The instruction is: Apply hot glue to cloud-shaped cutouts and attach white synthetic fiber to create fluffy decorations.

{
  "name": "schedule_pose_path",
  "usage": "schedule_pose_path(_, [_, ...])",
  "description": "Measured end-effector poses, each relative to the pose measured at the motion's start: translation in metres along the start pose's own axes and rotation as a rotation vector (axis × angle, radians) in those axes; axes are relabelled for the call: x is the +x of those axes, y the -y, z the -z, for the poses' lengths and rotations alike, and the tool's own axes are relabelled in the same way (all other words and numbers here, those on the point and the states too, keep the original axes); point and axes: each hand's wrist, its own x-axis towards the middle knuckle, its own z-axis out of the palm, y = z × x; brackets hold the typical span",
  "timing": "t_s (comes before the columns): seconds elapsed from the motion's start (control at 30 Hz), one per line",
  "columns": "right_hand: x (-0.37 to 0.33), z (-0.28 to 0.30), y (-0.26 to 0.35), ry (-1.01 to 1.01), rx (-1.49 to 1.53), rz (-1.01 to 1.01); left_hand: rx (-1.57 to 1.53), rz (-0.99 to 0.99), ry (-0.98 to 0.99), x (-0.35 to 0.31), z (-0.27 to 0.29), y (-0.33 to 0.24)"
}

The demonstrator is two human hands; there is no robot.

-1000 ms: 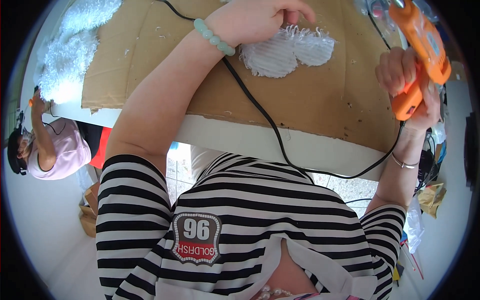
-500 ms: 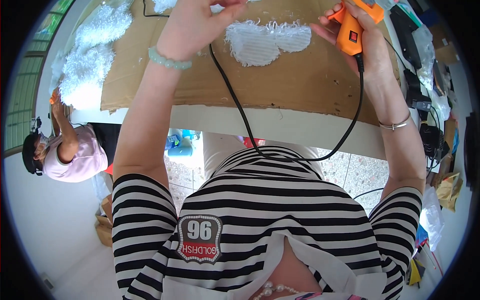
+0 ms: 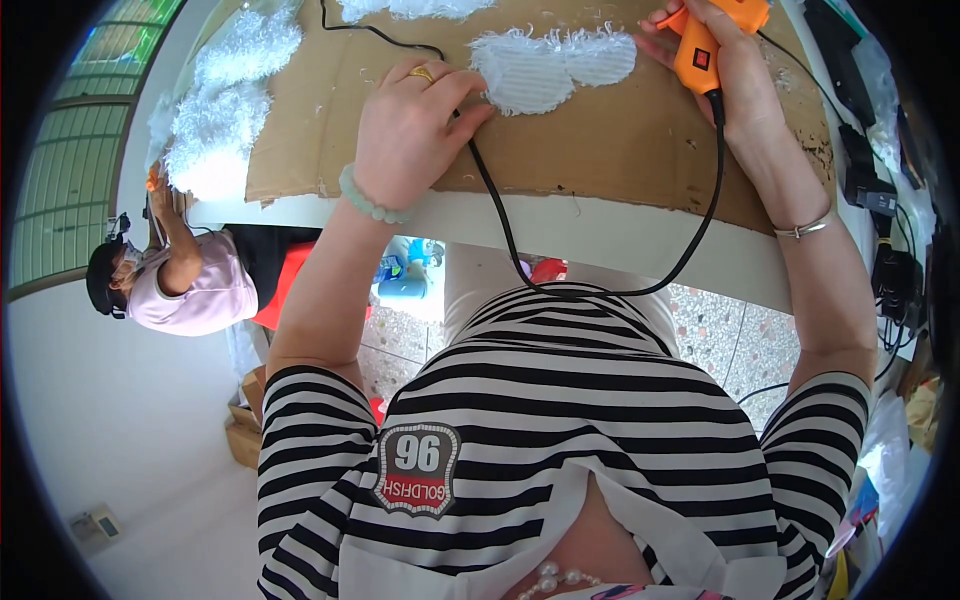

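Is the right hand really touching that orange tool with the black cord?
Touching: the head view shows the right hand directly against the side of the orange tool, with no gap between them.

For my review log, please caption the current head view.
The right hand holds an orange corded tool while the left hand is at its black cord, near fringed white fabric on cardboard.

Upper right: orange glue gun (image 3: 698,62) cropped by edge. Top centre: shaggy white fabric (image 3: 412,8) likewise. Black cord (image 3: 494,200) partly behind left hand (image 3: 415,125). Left: orange tool (image 3: 152,179) too small to identify.
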Motion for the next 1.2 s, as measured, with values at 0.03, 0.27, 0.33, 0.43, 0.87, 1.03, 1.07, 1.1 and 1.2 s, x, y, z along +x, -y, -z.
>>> schedule_pose_path(0.03, [-0.001,-0.001,0.000,0.007,-0.008,0.006,-0.012,-0.014,-0.014,0.001,-0.002,0.001])
schedule_pose_path(0.27, [-0.006,-0.007,-0.002,0.012,-0.041,0.013,-0.089,-0.028,0.015,0.011,-0.011,0.004])
schedule_pose_path(0.33, [-0.002,0.001,-0.004,0.063,-0.066,0.002,-0.140,0.046,0.045,0.016,-0.010,-0.001])
schedule_pose_path(0.43, [-0.006,-0.007,0.000,0.024,-0.096,-0.017,-0.214,0.235,0.152,0.021,-0.013,-0.001])
schedule_pose_path(0.87, [-0.003,-0.002,-0.004,0.036,-0.095,-0.009,-0.652,0.496,0.242,0.033,-0.003,0.014])
schedule_pose_path(1.03, [0.000,0.002,-0.006,0.080,-0.085,-0.021,-0.278,0.039,-0.014,0.023,0.005,-0.001])
schedule_pose_path(1.07, [0.001,0.003,-0.007,0.080,-0.082,-0.022,-0.277,0.038,-0.012,0.020,0.006,-0.004])
schedule_pose_path(1.1, [0.002,0.003,-0.008,0.090,-0.081,-0.011,-0.221,-0.033,0.026,0.017,0.005,-0.009])
schedule_pose_path(1.2, [-0.001,0.000,-0.005,0.090,-0.093,-0.009,-0.093,-0.179,0.051,0.018,0.000,-0.016])
